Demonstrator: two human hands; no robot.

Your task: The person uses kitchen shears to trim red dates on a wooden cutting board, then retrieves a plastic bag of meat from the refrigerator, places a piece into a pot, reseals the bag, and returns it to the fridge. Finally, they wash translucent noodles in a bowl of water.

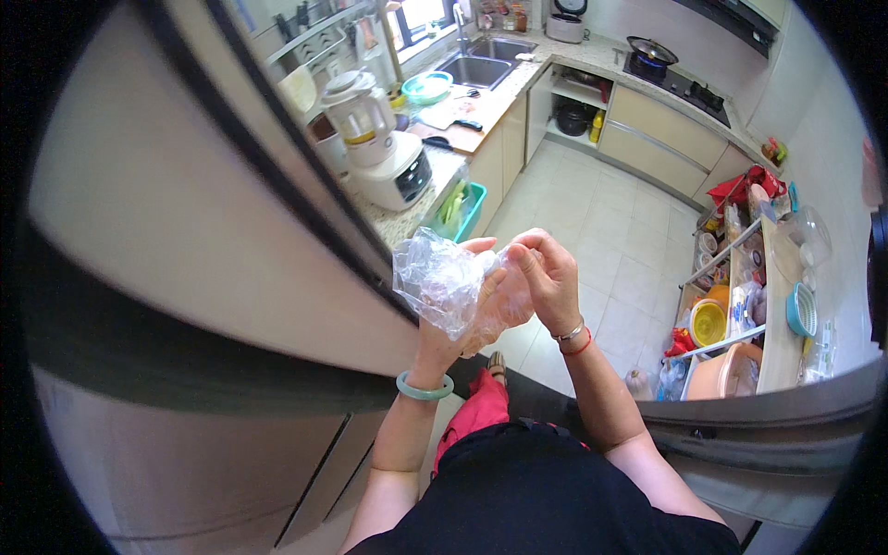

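A crumpled clear plastic bag [435, 277] is in front of my body, between my two hands. My left hand [442, 344], with a pale green bangle at the wrist, holds it from below and behind; the plastic covers much of the palm. On the other side, my right hand [553, 287] pinches the bag with thumb and fingertips bent inward. Something pinkish shows through the plastic between the hands, but I cannot tell whether it is contents or skin.
To the left stands a large door panel [185, 231]. Beyond it, a white blender [393, 166] sits on the counter above a teal bin [474, 211]. A cutting board [462, 136] lies near the sink [476, 72]. A lidded pan [653, 51] is on the stove. Loaded shelves [731, 324] stand right.
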